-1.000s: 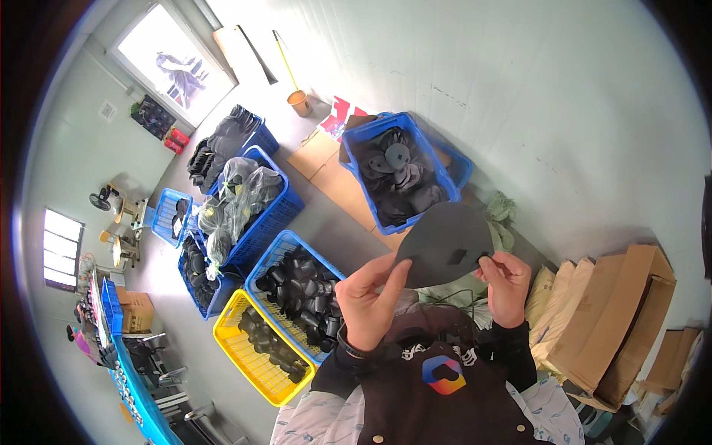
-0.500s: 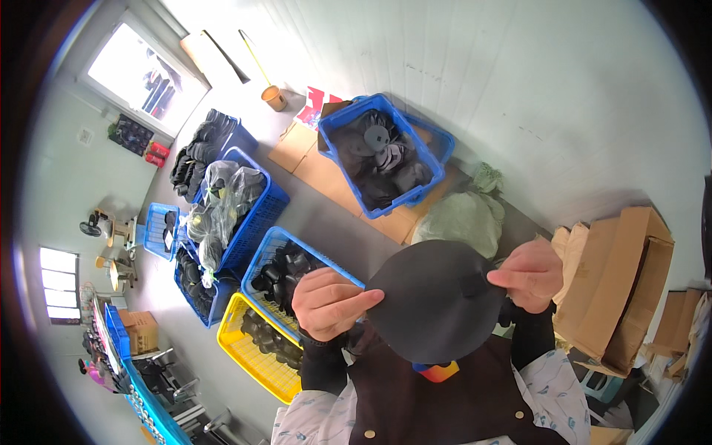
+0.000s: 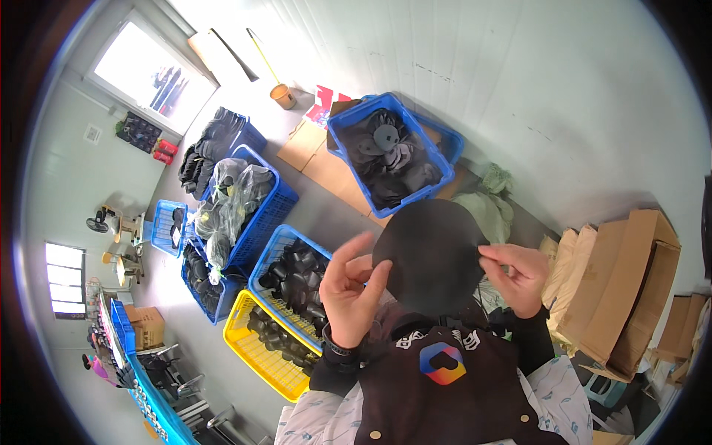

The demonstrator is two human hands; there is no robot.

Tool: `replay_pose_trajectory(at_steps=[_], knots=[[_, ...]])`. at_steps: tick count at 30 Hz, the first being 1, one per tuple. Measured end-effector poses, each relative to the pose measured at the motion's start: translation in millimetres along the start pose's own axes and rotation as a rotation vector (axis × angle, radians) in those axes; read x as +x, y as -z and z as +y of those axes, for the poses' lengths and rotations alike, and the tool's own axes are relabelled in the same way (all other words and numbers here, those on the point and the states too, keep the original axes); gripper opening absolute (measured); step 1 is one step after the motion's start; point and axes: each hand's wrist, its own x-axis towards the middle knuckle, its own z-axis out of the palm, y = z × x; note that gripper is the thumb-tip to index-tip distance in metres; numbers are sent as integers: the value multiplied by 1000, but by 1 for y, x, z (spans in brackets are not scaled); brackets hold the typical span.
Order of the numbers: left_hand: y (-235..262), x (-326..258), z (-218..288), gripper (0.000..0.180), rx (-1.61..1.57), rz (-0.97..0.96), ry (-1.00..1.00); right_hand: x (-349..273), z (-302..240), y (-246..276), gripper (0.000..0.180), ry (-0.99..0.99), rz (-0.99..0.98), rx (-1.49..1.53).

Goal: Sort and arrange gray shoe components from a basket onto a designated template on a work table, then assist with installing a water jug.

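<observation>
A round, flat black disc (image 3: pixel 426 259), soft-looking like fabric or thin rubber, is held up in front of my chest. My right hand (image 3: pixel 515 276) pinches its right edge between thumb and fingers. At the left edge is my left hand (image 3: pixel 350 293), its fingers apart from the thumb and slightly blurred. The left thumb tip is at the disc's rim; whether it presses on it I cannot tell. The disc hides part of a pale green sack (image 3: pixel 495 215) behind it.
Ahead, a blue crate (image 3: pixel 354 174) holds similar dark discs. To the left, a light-blue basket (image 3: pixel 261 261) and a yellow basket (image 3: pixel 256 371) hold black cupped pieces. Beyond are blue crates (image 3: pixel 278 211) with bagged black items. Cardboard boxes (image 3: pixel 612 285) stand at the right.
The disc has moved forward, away from my body, and the small square mark on it no longer shows. My left hand's pinch has opened. My right hand still pinches the edge.
</observation>
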Motion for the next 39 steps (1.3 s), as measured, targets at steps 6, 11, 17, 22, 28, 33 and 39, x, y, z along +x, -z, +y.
replay_pose_trajectory(at_steps=[6,11,17,22,28,33,39], knots=[[-8,6,-8,60,-1,80,42,0,2,-23,40,-461,235,253],[-5,15,-28,56,63,63,47,6,1,-30,56,-473,315,382],[-5,21,-52,50,-124,48,11,8,5,-39,55,-377,353,405],[-13,23,-54,34,-96,97,19,8,11,-30,50,-424,383,471],[-18,22,-54,35,-54,106,-25,9,11,-23,51,-442,320,498],[-20,23,-50,38,-40,95,-46,10,18,-23,53,-458,309,489],[-22,25,-45,42,-54,84,-2,15,23,-18,52,-522,310,723]])
